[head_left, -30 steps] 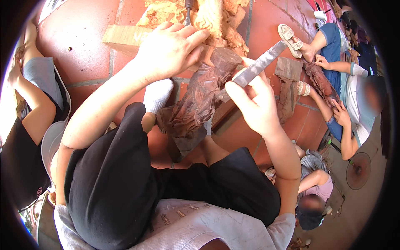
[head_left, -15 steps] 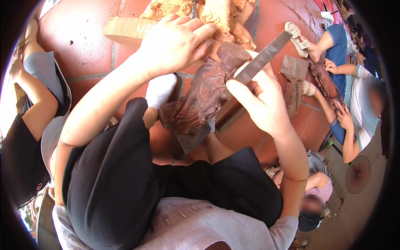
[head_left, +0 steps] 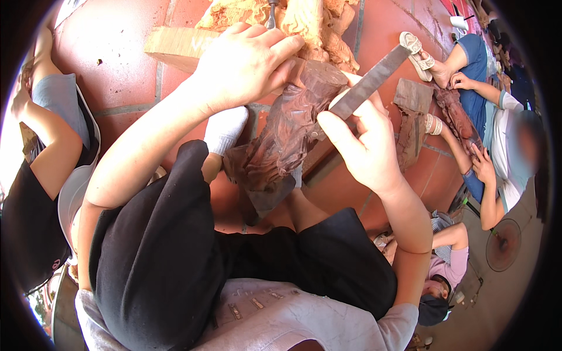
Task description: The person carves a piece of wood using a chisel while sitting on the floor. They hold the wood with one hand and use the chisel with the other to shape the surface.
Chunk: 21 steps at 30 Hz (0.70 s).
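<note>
A dark reddish-brown wood carving (head_left: 280,137), its surface cut in wavy folds, leans tilted between my legs. My left hand (head_left: 249,67) curls over the carving's upper left side, with the fingertips partly hidden. In my right hand (head_left: 366,134) is a flat grey bar (head_left: 374,82), pinched with the thumb along its lower end. Its long free part points up and to the right. The lower end lies by the carving's upper right side, and my fingers hide whether it touches the wood.
Beyond my hands stand a pale yellow carving (head_left: 307,29), a light wood block (head_left: 175,50) and a tool with a metal shaft (head_left: 271,16). Another brown wood piece (head_left: 413,96) stands on the red tiles at right. People sit on both sides; a fan (head_left: 503,244) is at far right.
My hands and the grey bar have hardly moved; the carving has shifted very slightly. At lower right, a person in pink has raised an arm. The person at right has moved a hand along another carving.
</note>
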{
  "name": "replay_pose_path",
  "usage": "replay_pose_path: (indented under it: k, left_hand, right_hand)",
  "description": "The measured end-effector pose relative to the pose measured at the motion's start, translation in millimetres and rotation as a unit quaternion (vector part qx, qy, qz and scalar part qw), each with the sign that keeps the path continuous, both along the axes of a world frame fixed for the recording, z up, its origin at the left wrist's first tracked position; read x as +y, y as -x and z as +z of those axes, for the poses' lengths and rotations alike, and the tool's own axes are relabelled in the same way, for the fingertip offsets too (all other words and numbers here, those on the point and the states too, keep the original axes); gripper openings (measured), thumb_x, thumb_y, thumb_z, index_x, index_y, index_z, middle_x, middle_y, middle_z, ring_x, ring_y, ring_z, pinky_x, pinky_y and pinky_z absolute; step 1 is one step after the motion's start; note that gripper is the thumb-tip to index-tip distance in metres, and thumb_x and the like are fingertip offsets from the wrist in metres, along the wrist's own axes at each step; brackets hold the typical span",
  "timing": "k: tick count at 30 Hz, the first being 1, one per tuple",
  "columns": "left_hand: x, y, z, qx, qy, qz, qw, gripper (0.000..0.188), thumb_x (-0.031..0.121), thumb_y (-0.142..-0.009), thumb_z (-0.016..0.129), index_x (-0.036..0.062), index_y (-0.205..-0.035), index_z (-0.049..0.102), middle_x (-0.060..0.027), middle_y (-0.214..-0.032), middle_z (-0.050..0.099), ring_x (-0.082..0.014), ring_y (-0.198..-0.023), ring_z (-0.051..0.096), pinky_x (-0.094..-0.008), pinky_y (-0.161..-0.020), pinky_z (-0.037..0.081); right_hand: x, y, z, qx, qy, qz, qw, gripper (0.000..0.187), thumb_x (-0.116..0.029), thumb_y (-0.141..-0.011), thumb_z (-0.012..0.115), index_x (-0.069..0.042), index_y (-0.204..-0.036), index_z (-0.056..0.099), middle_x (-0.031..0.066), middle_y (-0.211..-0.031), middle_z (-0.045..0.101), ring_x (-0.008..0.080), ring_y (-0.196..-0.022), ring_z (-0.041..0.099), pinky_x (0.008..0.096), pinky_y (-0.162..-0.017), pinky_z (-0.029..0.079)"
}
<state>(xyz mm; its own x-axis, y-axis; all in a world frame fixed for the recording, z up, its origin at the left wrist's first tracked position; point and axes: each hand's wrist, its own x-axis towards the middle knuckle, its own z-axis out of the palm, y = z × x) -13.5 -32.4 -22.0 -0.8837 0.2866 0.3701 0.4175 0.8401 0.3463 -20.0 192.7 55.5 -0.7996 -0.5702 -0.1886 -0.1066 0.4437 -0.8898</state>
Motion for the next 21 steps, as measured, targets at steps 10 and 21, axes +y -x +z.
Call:
replay_pose_path:
  k: [10, 21]
  left_hand:
    - [0, -2, 1, -0.024, 0.006, -0.003, 1.000, 0.036, 0.022, -0.084, 0.064, 0.0130, -0.120, 0.062, -0.0063, -0.094, 0.066, -0.0243, -0.091, 0.065, -0.0365, -0.081, 0.050]
    - [1, -1, 6, -0.033, 0.009, 0.000, 0.999, 0.039, 0.023, -0.083, 0.065, 0.0135, -0.121, 0.062, -0.0059, -0.101, 0.067, -0.0230, -0.092, 0.065, -0.0350, -0.082, 0.050]
  right_hand:
    - [7, 6, 4, 0.097, -0.020, 0.049, 0.994, 0.015, -0.009, -0.084, 0.073, -0.002, -0.095, 0.065, 0.0152, -0.110, 0.059, 0.0271, -0.105, 0.058, 0.0389, -0.089, 0.049]
    - [23, 33, 18, 0.151, 0.081, 0.013, 0.985, 0.010, -0.002, -0.087, 0.066, 0.001, -0.086, 0.057, 0.0118, -0.101, 0.064, 0.0159, -0.085, 0.063, 0.0302, -0.072, 0.051]
